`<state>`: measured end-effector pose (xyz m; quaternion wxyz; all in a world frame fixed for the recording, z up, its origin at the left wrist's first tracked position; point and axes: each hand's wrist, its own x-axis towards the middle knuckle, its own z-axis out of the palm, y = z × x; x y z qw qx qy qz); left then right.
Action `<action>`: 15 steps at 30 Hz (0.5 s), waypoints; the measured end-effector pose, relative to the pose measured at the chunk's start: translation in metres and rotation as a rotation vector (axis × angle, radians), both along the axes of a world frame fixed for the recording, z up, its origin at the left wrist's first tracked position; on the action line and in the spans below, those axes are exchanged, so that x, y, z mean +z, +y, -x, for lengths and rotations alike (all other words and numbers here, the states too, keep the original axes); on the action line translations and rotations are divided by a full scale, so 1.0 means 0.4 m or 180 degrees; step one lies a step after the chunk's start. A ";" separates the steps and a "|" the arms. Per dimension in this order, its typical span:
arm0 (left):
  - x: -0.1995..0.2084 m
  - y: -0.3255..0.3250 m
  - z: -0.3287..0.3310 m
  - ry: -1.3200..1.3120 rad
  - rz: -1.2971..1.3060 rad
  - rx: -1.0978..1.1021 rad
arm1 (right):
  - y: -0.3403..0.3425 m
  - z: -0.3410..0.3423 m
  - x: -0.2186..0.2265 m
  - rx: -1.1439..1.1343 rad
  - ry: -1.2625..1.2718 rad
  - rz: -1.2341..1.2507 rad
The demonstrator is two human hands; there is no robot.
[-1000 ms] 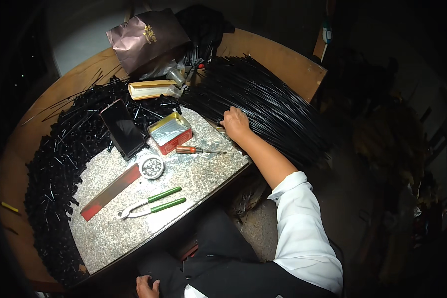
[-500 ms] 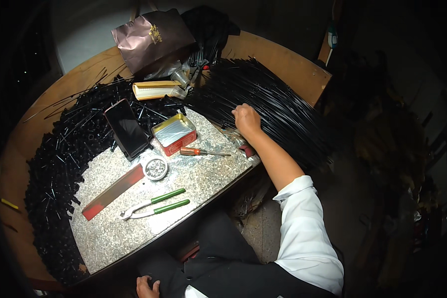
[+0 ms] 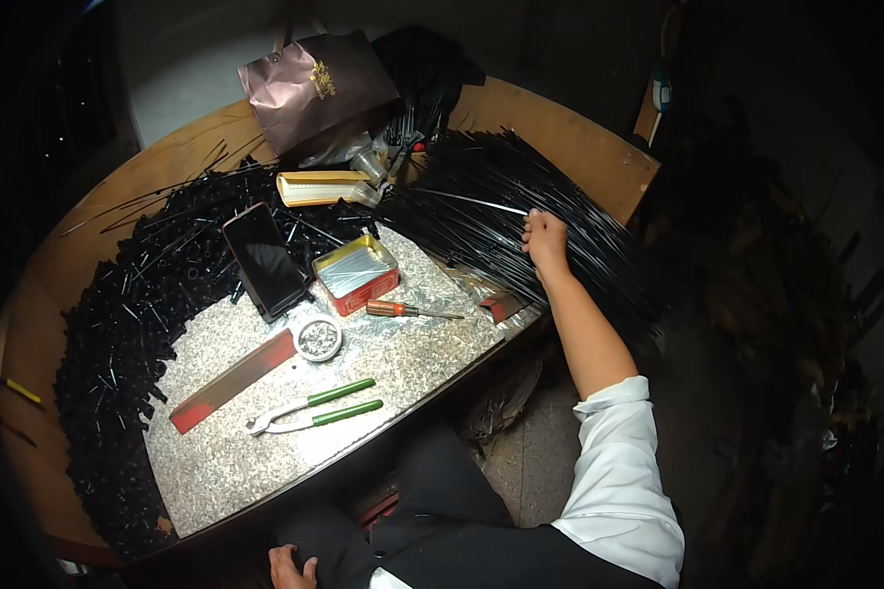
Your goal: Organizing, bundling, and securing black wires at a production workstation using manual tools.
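Observation:
My right hand (image 3: 545, 240) is closed over the pile of long thin black rods (image 3: 501, 187), pinching one thin rod (image 3: 476, 202) that catches the light and points left. Down at my lap, my left hand (image 3: 291, 567) rests with its fingers apart and nothing in it. On the speckled board (image 3: 236, 461) lie green-handled pliers (image 3: 319, 406), a screwdriver (image 3: 408, 310) with an orange handle, and a red-and-gold tin (image 3: 357, 277) holding thin silvery pins. A red-ended metal bar (image 3: 231, 381) touches a round white dish (image 3: 317, 338) with small shiny bits.
A heap of short black tubular parts (image 3: 108, 393) curves along the table's left side. A dark phone (image 3: 263, 260) leans there. Behind stand a brown paper bag (image 3: 319, 88) and an open booklet (image 3: 324, 187). A reddish metal piece (image 3: 502, 306) lies by the board's right corner.
My right hand has moved to the right over the pile, and a pale-glinting thin rod now shows in its fingers. The view has shifted slightly. My left hand has stayed put.

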<state>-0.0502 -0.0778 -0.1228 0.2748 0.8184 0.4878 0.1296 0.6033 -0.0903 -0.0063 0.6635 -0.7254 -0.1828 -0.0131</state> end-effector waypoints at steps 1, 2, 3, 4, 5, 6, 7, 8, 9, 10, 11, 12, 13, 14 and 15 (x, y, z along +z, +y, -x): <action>-0.005 0.002 0.001 -0.0004 -0.0005 0.0002 | -0.006 0.010 0.003 0.0002 0.0001 -0.0012; -0.009 0.008 0.001 0.0024 -0.0111 -0.0094 | -0.012 0.020 0.006 0.0185 0.0285 -0.0209; -0.011 0.011 0.001 0.0053 -0.0217 -0.0190 | -0.017 0.031 0.008 0.0403 0.0572 -0.0413; -0.011 0.014 0.003 0.0053 -0.0220 -0.0190 | -0.020 0.041 0.010 0.0574 0.0771 -0.0621; -0.009 0.019 0.005 0.0184 -0.0149 -0.0237 | -0.024 0.051 0.012 0.0590 0.0730 -0.0645; -0.006 0.021 0.006 0.0316 -0.0078 -0.0283 | -0.027 0.060 0.014 0.0816 0.0946 -0.0751; -0.003 0.022 0.005 0.0321 -0.0081 -0.0283 | -0.029 0.068 0.015 0.1008 0.1205 -0.0828; 0.001 0.023 0.005 0.0332 -0.0094 -0.0289 | -0.031 0.076 0.017 0.1043 0.1165 -0.0860; 0.004 0.023 0.004 0.0342 -0.0107 -0.0295 | -0.031 0.084 0.019 0.1195 0.1297 -0.0882; 0.006 0.023 0.004 0.0345 -0.0108 -0.0291 | -0.032 0.092 0.020 0.1359 0.1444 -0.0891; 0.008 0.022 0.003 0.0370 -0.0153 -0.0315 | -0.032 0.100 0.022 0.1353 0.1432 -0.0903; 0.008 0.022 0.002 0.0394 -0.0197 -0.0339 | -0.032 0.109 0.024 0.1540 0.1501 -0.0970; 0.007 0.021 0.002 0.0396 -0.0195 -0.0334 | -0.033 0.119 0.026 0.1673 0.1614 -0.1005; 0.005 0.019 0.001 0.0438 -0.0128 -0.0293 | -0.033 0.129 0.028 0.1741 0.1671 -0.1054; 0.003 0.018 0.001 0.0481 -0.0062 -0.0247 | -0.036 0.141 0.031 0.1779 0.1645 -0.1072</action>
